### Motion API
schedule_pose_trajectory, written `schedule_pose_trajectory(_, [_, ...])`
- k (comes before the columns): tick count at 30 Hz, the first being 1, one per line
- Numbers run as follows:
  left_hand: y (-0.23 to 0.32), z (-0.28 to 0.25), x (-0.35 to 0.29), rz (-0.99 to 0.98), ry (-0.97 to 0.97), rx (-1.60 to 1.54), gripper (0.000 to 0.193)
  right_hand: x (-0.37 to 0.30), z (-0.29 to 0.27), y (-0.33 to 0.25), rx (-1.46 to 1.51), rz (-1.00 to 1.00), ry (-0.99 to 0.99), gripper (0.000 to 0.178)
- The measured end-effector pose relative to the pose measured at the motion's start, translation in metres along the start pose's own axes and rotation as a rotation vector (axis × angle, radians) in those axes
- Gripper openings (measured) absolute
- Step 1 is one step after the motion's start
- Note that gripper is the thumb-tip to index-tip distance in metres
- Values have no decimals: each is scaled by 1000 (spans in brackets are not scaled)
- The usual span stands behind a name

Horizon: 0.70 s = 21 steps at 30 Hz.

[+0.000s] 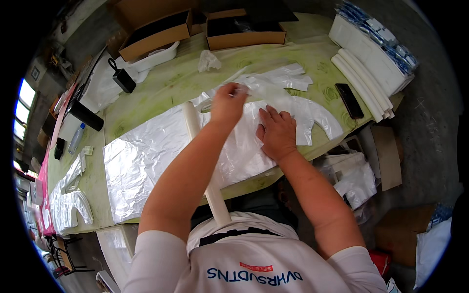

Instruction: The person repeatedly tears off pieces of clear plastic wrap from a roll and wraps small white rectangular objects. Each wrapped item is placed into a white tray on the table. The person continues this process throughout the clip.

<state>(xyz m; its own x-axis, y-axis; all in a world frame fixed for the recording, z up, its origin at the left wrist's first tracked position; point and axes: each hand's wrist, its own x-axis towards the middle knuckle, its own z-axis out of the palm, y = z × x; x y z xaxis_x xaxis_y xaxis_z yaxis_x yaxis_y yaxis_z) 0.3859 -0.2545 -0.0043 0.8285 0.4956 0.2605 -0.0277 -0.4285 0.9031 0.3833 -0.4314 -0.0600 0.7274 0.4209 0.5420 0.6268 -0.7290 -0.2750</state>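
A flat stack of thin white plastic vest-handle bags point(146, 151) lies across the table in front of me, handle cut-outs toward the right. My left hand point(227, 108) is raised over the far side of the handle end, its fingers pinched on thin see-through plastic of a bag. On the bags to its right rests my right hand point(279, 131), palm down with fingers spread. Across the stack, partly behind my left forearm, lies a pale tube point(191, 119) reaching to my waist. Loose plastic film point(281, 78) lies rumpled just beyond my hands.
Two open cardboard boxes point(246, 40) stand at the back. At right lie a phone point(349, 101), several white rolls point(361, 85) and a white block with blue packets point(366, 51). A black speaker-like box point(123, 80), a bottle point(76, 138) and another plastic bag point(71, 202) are at left.
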Motion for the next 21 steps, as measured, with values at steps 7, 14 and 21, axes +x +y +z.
schedule_pose_trajectory(7, [-3, -150, -61, -206, 409, -812, 25, -1, -2, 0, -44, 68, -59, 55])
schedule_pose_trajectory(14, [-87, -291, -144, -520, 573, -452, 40, -1, 4, 2, -9, 28, 39, 55])
schedule_pose_trajectory(21, [-62, -280, -153, -254, 188, -190, 72, 4, 21, 43, 655, 347, 145, 84])
